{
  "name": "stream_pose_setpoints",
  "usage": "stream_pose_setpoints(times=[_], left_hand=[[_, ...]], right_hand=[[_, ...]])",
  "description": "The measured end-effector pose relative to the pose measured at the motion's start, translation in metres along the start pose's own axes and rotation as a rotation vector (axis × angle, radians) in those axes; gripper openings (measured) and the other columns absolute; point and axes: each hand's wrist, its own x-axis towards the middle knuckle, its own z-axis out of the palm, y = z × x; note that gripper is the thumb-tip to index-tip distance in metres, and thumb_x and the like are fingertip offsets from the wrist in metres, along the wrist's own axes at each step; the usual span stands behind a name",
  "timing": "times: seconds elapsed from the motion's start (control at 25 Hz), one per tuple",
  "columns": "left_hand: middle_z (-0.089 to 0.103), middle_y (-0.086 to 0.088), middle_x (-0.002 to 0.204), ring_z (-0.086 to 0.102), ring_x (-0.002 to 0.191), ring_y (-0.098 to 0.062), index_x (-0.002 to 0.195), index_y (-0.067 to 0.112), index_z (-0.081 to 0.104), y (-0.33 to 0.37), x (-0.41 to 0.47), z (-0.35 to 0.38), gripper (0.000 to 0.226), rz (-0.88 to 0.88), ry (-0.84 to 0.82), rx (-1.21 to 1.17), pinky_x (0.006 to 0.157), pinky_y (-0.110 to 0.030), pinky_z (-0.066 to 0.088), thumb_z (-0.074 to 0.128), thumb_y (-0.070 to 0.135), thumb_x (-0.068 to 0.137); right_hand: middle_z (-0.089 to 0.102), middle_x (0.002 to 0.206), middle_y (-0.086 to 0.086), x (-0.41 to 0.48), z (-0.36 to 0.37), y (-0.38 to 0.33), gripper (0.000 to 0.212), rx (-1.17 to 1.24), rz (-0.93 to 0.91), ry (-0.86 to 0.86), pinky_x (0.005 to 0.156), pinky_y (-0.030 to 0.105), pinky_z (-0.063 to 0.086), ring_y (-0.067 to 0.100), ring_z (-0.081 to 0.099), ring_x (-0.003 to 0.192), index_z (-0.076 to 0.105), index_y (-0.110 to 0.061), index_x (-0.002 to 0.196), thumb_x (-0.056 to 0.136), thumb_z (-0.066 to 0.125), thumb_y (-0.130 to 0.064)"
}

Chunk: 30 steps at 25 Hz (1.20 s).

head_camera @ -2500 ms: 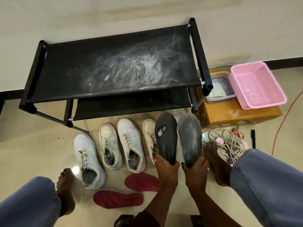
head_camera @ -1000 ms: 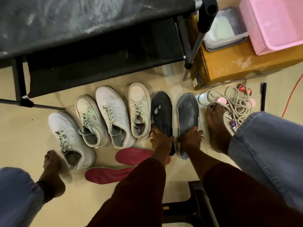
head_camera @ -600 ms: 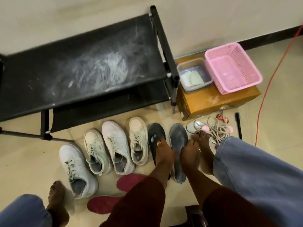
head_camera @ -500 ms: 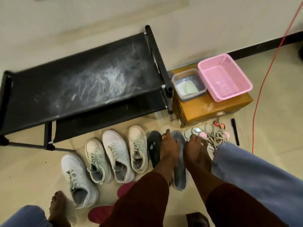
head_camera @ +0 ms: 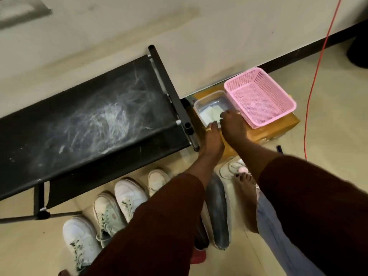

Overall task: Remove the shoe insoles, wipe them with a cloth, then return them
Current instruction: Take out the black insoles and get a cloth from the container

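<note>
A pale folded cloth (head_camera: 209, 114) lies in a clear plastic container (head_camera: 199, 103) on a cardboard box. My right hand (head_camera: 232, 127) reaches into the container, its fingers curled down onto the cloth's right edge. Beside it, my left hand (head_camera: 212, 140) rests with straight fingers on the container's near rim. A grey insole (head_camera: 217, 208) lies on the floor below my arms. A dark insole (head_camera: 201, 235) is mostly hidden under my left sleeve. Only a sliver of a red insole (head_camera: 197, 257) shows. Several white shoes (head_camera: 129, 196) stand in a row to the left.
A black shoe rack (head_camera: 89, 120) with a dusty top stands left of the box. A pink basket (head_camera: 258, 96) sits on the cardboard box (head_camera: 278, 128). An orange cable (head_camera: 312, 86) runs down the floor at right. My bare foot (head_camera: 247, 196) is beside the grey insole.
Both hands have let go of the dark and grey insoles, which now lie on the floor. The hands moved up and away to the clear container, and the right one reached the cloth.
</note>
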Motion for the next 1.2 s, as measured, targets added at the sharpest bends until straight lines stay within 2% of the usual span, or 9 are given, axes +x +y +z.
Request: stream_pose_setpoints(times=[0.08, 0.2, 0.44, 0.6, 0.76, 0.84, 0.96, 1.08, 1.2], left_hand=[[0.037, -0.011, 0.144, 0.044, 0.128, -0.028, 0.144, 0.010, 0.028, -0.010, 0.016, 0.010, 0.045, 0.039, 0.039, 0.070, 0.106, -0.039, 0.037, 0.028, 0.007, 0.099], [0.036, -0.017, 0.146, 0.037, 0.133, -0.032, 0.143, 0.003, 0.030, -0.018, 0.020, 0.023, 0.043, 0.044, -0.002, 0.098, 0.109, -0.039, 0.032, 0.025, 0.013, 0.102], [0.046, -0.014, 0.133, 0.052, 0.118, -0.028, 0.139, 0.001, 0.036, -0.036, 0.032, 0.033, 0.046, 0.117, 0.197, 0.111, 0.099, -0.037, 0.045, 0.033, -0.007, 0.093], [0.030, -0.013, 0.149, 0.036, 0.135, -0.027, 0.145, 0.002, 0.026, -0.039, 0.030, 0.038, 0.057, 0.123, 0.157, 0.111, 0.107, -0.037, 0.039, 0.038, -0.010, 0.091], [0.013, -0.014, 0.157, 0.015, 0.144, -0.030, 0.148, 0.002, 0.015, -0.037, 0.028, 0.038, 0.070, 0.101, 0.101, 0.144, 0.113, -0.042, 0.029, 0.038, -0.014, 0.084], [0.006, -0.013, 0.158, 0.019, 0.143, -0.030, 0.149, 0.003, 0.012, -0.037, 0.024, 0.036, 0.072, 0.108, 0.052, 0.150, 0.110, -0.043, 0.033, 0.038, -0.013, 0.085], [0.000, -0.011, 0.159, 0.036, 0.134, -0.031, 0.150, 0.006, 0.010, -0.031, 0.020, 0.029, 0.073, 0.094, -0.009, 0.130, 0.104, -0.045, 0.040, 0.039, -0.013, 0.086], [0.003, -0.010, 0.159, 0.036, 0.135, -0.029, 0.150, 0.006, 0.010, -0.021, 0.022, 0.021, 0.074, 0.089, 0.034, 0.166, 0.102, -0.042, 0.042, 0.038, -0.015, 0.085], [0.020, -0.014, 0.155, 0.024, 0.141, -0.028, 0.148, 0.004, 0.018, -0.012, 0.036, 0.013, 0.062, 0.131, 0.076, 0.146, 0.113, -0.034, 0.028, 0.033, -0.011, 0.090]], right_hand=[[0.060, 0.109, 0.019, 0.026, 0.005, -0.001, 0.020, -0.019, -0.025, -0.073, 0.081, 0.038, 0.047, 0.035, 0.058, 0.103, 0.059, -0.002, 0.106, 0.092, 0.048, -0.010], [0.061, 0.113, 0.016, 0.044, 0.016, -0.005, 0.023, -0.086, 0.051, -0.097, 0.082, 0.038, 0.047, 0.033, 0.058, 0.106, 0.056, -0.005, 0.112, 0.093, 0.050, -0.016], [0.062, 0.110, 0.014, 0.074, 0.036, -0.006, 0.037, -0.053, 0.190, -0.159, 0.085, 0.038, 0.050, 0.030, 0.060, 0.102, 0.057, -0.002, 0.111, 0.086, 0.063, -0.029], [0.060, 0.111, 0.016, 0.078, 0.039, -0.010, 0.034, -0.018, 0.223, -0.076, 0.083, 0.039, 0.050, 0.031, 0.059, 0.101, 0.054, -0.001, 0.116, 0.086, 0.062, -0.017], [0.053, 0.124, 0.021, 0.082, 0.026, -0.002, 0.043, 0.098, 0.324, -0.064, 0.095, 0.037, 0.041, 0.035, 0.052, 0.115, 0.047, 0.004, 0.123, 0.091, 0.055, -0.024], [0.050, 0.128, 0.022, 0.082, 0.019, 0.002, 0.041, 0.153, 0.355, -0.072, 0.098, 0.034, 0.037, 0.035, 0.047, 0.119, 0.046, 0.007, 0.123, 0.092, 0.051, -0.020], [0.048, 0.132, 0.020, 0.084, 0.011, 0.009, 0.043, 0.249, 0.420, -0.069, 0.100, 0.031, 0.036, 0.033, 0.045, 0.123, 0.042, 0.006, 0.127, 0.092, 0.052, -0.017], [0.052, 0.129, 0.021, 0.083, 0.002, 0.006, 0.045, 0.289, 0.418, -0.082, 0.099, 0.030, 0.037, 0.033, 0.048, 0.121, 0.046, 0.007, 0.123, 0.090, 0.058, -0.020], [0.053, 0.129, 0.020, 0.087, 0.000, 0.007, 0.045, 0.333, 0.426, -0.087, 0.097, 0.029, 0.038, 0.031, 0.049, 0.120, 0.048, 0.005, 0.123, 0.090, 0.058, -0.022]])
